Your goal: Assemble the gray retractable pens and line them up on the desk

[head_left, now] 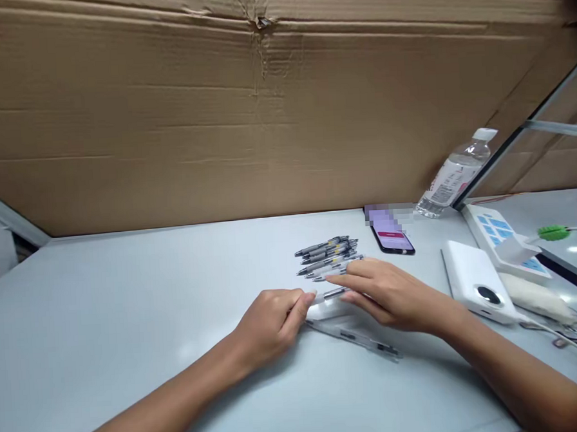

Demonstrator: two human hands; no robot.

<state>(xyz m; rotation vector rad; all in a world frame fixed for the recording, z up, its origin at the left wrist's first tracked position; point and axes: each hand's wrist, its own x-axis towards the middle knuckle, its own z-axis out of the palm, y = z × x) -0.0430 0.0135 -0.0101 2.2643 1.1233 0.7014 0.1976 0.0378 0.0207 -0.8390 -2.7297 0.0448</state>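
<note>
Between my hands is a clear pen (332, 293) with a dark refill, held just above the white table (129, 314). My left hand (279, 316) is closed, pinching the pen's left end between thumb and fingers. The pen's right end lies between the thumb and fingers of my right hand (387, 293), whose index finger stretches toward a group of pens. That group holds several grey-gripped pens (327, 256) and clear ones, side by side. Another clear pen (357, 337) lies slanted on the table below my hands.
A phone (390, 231) with a lit screen lies behind my right hand. To the right are a white power bank (473, 283), a power strip (487, 225) and cables. A water bottle (453, 178) leans near the cardboard panel (191, 118) at the back.
</note>
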